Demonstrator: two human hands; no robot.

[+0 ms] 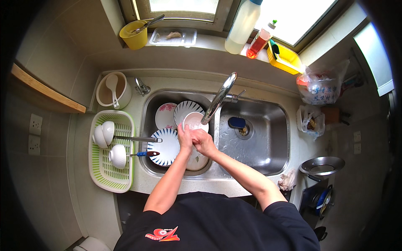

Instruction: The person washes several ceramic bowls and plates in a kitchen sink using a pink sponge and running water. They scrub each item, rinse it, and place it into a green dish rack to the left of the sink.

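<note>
Over the left sink basin, under the spout of the chrome faucet (pixel 220 99), my left hand (pixel 185 137) grips the near left rim of a white bowl (pixel 196 120). Close beside it, my right hand (pixel 202 141) is at the bowl's near side; its fingers are partly hidden, so its hold is unclear. Below and around the bowl lie a blue-striped plate (pixel 165 147), another striped plate (pixel 185 108), a plate with pink flowers (pixel 165 114) and a pale round dish (pixel 198 160), partly covered by my wrists.
A green and white drying rack (pixel 132 178) at left holds white bowls and utensils whose handles reach over the basin. The right basin (pixel 267 138) holds a dark blue sponge (pixel 237 122) by the drain. A crumpled cloth (pixel 287 180) lies right. Bottles stand on the windowsill.
</note>
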